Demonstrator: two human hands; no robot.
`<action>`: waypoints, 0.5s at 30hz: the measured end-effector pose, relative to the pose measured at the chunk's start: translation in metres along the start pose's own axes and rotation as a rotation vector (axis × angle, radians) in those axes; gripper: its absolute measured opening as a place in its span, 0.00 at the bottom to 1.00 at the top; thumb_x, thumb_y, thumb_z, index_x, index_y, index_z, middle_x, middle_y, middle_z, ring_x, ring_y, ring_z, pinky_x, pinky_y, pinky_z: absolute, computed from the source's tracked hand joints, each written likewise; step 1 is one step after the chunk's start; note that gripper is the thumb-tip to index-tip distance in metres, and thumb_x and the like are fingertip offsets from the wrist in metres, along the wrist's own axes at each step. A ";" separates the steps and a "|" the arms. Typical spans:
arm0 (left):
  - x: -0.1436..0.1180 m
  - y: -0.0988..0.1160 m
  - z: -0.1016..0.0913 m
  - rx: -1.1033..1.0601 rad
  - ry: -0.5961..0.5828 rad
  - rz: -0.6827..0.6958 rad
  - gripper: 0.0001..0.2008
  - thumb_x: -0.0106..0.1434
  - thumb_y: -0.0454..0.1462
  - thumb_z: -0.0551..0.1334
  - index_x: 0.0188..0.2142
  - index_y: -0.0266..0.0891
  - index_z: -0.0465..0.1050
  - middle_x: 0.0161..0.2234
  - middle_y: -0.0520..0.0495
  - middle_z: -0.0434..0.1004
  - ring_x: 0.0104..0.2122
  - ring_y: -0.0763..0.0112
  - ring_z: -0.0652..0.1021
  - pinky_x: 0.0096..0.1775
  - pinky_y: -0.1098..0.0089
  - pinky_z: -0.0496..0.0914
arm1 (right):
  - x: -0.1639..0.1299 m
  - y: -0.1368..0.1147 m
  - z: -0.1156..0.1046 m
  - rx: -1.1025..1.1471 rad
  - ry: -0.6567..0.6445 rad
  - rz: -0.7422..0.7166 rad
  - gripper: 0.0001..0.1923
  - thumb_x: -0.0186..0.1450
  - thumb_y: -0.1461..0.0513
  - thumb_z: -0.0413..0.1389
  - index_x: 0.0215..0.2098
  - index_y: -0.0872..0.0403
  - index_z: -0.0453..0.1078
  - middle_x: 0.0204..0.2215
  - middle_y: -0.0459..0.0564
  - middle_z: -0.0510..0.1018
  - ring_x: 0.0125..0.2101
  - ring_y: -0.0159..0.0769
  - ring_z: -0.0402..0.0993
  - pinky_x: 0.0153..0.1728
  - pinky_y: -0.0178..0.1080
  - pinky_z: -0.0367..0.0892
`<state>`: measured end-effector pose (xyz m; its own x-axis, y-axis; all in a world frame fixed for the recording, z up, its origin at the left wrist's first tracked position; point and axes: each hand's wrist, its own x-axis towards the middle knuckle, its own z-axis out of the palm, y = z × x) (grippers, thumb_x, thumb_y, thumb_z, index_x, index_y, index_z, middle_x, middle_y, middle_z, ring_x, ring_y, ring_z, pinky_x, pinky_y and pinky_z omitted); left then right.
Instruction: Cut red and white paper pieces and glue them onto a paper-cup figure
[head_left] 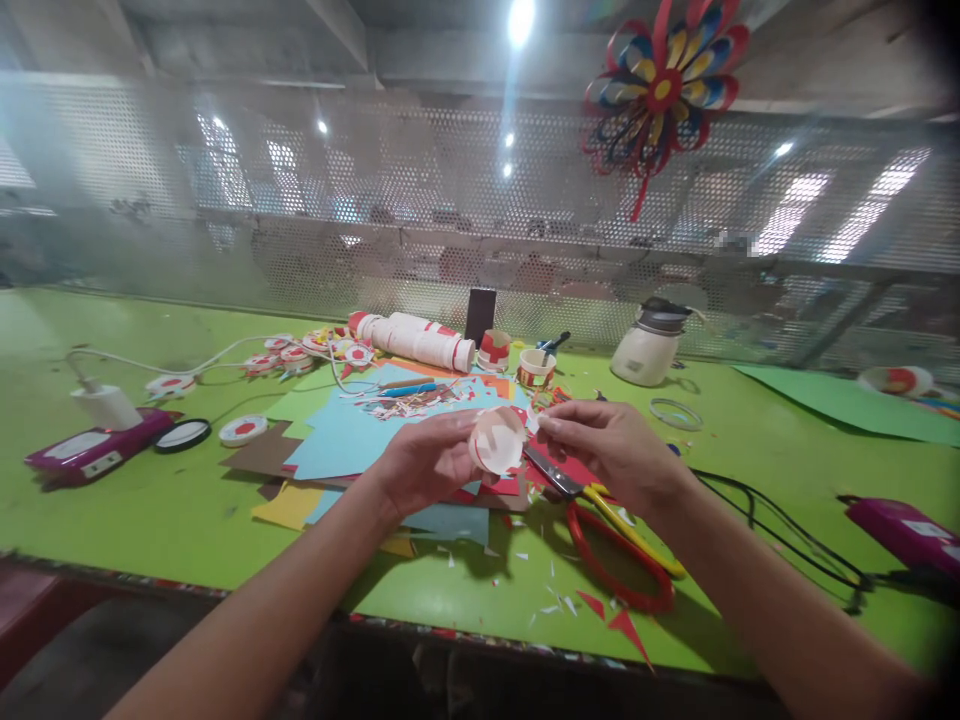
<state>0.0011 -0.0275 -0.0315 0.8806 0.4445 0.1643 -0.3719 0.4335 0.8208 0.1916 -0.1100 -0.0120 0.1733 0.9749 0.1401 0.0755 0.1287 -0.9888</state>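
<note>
A small paper cup is gripped in my left hand, its round opening turned toward me and its inside white. Close to the cup's right rim, my right hand pinches a little white scrap of paper between thumb and fingertips. Below my right hand lie scissors with one red and one yellow handle, their blades pointing up toward the cup. Under both hands spread sheets of light blue paper and red paper. Small paper clippings are strewn near the front edge.
A stack of paper cups, a red-and-white cup and a small tub stand at the back. A kettle-like jug is behind right. Purple power strips lie at both sides, with cables. A paper flower hangs above.
</note>
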 end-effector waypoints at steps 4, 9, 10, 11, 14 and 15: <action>-0.002 0.001 0.004 -0.023 0.073 -0.022 0.11 0.53 0.35 0.61 0.36 0.31 0.75 0.31 0.41 0.74 0.28 0.71 0.74 0.31 0.72 0.69 | 0.001 0.007 0.001 -0.068 0.036 -0.026 0.08 0.52 0.58 0.64 0.27 0.55 0.77 0.23 0.47 0.77 0.24 0.27 0.68 0.27 0.33 0.65; -0.001 0.001 0.008 -0.004 0.042 -0.067 0.10 0.52 0.35 0.63 0.34 0.31 0.76 0.26 0.45 0.74 0.23 0.74 0.73 0.27 0.73 0.68 | -0.003 0.012 0.005 -0.244 0.033 -0.116 0.08 0.55 0.57 0.61 0.27 0.53 0.76 0.24 0.46 0.75 0.23 0.29 0.68 0.26 0.35 0.67; -0.001 0.000 0.007 0.001 0.049 -0.067 0.10 0.52 0.35 0.64 0.34 0.31 0.76 0.27 0.45 0.74 0.23 0.75 0.73 0.27 0.73 0.68 | -0.004 0.012 0.006 -0.280 0.035 -0.134 0.08 0.56 0.56 0.60 0.28 0.53 0.76 0.24 0.46 0.75 0.23 0.29 0.68 0.25 0.35 0.66; 0.000 -0.002 0.006 0.005 0.054 -0.064 0.10 0.53 0.35 0.64 0.34 0.30 0.76 0.27 0.45 0.74 0.23 0.75 0.73 0.27 0.74 0.68 | -0.004 0.013 0.007 -0.315 0.041 -0.153 0.09 0.56 0.56 0.59 0.28 0.54 0.76 0.24 0.46 0.74 0.23 0.29 0.68 0.24 0.35 0.66; 0.003 -0.006 0.002 0.023 0.048 -0.072 0.10 0.55 0.36 0.63 0.35 0.30 0.76 0.27 0.44 0.75 0.25 0.74 0.75 0.27 0.74 0.68 | -0.005 0.013 0.009 -0.367 0.045 -0.160 0.09 0.56 0.56 0.59 0.27 0.55 0.75 0.24 0.46 0.74 0.23 0.30 0.67 0.23 0.34 0.65; 0.003 -0.007 0.001 0.031 0.047 -0.081 0.10 0.56 0.36 0.62 0.35 0.30 0.76 0.27 0.44 0.75 0.25 0.74 0.75 0.27 0.74 0.68 | -0.005 0.014 0.010 -0.362 0.040 -0.138 0.10 0.56 0.56 0.59 0.27 0.55 0.74 0.23 0.46 0.74 0.22 0.30 0.67 0.23 0.34 0.65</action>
<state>0.0067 -0.0302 -0.0361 0.8925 0.4454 0.0711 -0.2899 0.4455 0.8470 0.1818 -0.1110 -0.0266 0.1744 0.9441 0.2798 0.4415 0.1790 -0.8792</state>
